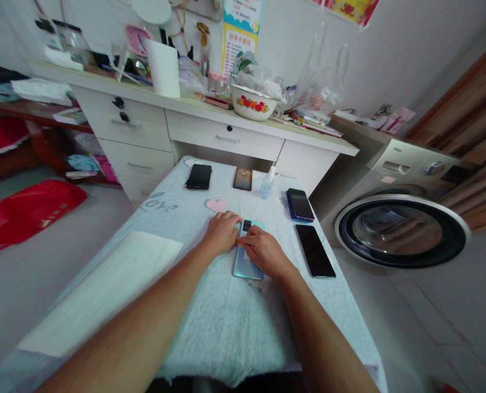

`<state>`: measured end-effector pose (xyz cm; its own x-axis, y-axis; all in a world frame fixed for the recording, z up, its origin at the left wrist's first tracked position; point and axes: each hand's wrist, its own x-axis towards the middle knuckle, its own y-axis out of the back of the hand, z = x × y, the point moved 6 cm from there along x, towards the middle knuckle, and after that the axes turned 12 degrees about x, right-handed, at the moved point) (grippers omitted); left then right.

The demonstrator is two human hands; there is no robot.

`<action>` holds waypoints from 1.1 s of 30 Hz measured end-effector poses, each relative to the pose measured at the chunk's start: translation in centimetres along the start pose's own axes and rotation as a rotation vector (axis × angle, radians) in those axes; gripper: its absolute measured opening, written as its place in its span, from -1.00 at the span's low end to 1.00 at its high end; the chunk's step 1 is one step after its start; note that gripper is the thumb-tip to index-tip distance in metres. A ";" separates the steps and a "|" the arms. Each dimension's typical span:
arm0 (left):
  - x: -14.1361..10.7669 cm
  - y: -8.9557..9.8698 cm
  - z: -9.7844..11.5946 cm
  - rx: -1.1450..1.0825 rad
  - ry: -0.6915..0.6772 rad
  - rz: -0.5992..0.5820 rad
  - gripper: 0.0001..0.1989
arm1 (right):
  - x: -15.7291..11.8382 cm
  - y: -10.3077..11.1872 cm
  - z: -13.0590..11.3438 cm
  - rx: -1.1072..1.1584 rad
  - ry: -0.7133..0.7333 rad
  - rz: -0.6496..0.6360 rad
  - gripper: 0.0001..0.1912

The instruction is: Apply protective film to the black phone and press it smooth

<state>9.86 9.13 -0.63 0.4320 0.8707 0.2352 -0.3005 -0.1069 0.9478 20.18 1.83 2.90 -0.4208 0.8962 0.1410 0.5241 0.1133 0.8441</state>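
Observation:
A light blue smartphone (247,267) lies back side up on the cloth-covered table, its dark camera block near the top edge. My left hand (222,232) rests at the phone's upper left edge, fingers closed against it. Reaching over the phone's back, my right hand (265,250) has its fingers pinched together at the left edge, just below the camera; what lies between the fingertips is hidden. Right of the phone lies a black-screened phone (315,251), with a stack of phones (300,205) above it.
Farther back are a dark phone stack (199,177), a brown phone (243,178) and a clear spray bottle (266,183). A white paper sheet (103,292) lies on the left of the table (222,338). Behind stands a white drawer desk (132,117); a washing machine (402,180) stands right.

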 end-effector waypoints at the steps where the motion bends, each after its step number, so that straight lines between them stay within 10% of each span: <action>1: 0.0 0.0 0.0 -0.001 0.000 -0.001 -0.65 | 0.0 -0.1 -0.1 0.004 0.009 -0.010 -0.75; 33: -0.3 0.2 0.0 -0.042 0.008 -0.002 -0.64 | 4.7 0.5 3.7 -0.198 -0.187 0.090 -0.69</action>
<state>9.68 8.86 -0.49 0.4259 0.8746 0.2317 -0.3355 -0.0851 0.9382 21.22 7.70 2.05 -0.2255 0.9646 0.1371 0.3903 -0.0395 0.9199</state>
